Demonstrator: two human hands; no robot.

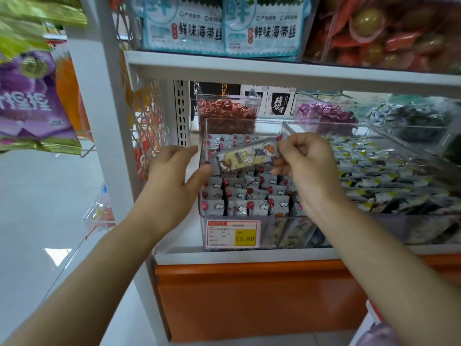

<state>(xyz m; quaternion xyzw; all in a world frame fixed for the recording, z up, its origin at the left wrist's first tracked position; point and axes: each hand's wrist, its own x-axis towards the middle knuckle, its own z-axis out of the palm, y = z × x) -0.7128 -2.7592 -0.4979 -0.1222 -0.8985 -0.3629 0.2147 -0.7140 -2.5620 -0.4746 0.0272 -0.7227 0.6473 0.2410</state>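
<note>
- My right hand [306, 166] pinches the packet [247, 157] at its right end, fingers curled.
- Packet is tilted with the left end lower, held over the clear bin [203, 143] of packets on the shelf [224, 257].
- Left hand [174, 173] is loose and holds nothing, fingers near straight at the bin's left wall. Thumb is by the packet's left end; can't tell if they touch.
- Price tag [233, 236] is on the bin front.

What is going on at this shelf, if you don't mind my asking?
A person stands at a shop shelf. Their right hand pinches a long snack packet by one end, above a clear bin full of small grey packets. The left hand lies against the bin's left wall, its thumb near the packet's other end.
</note>
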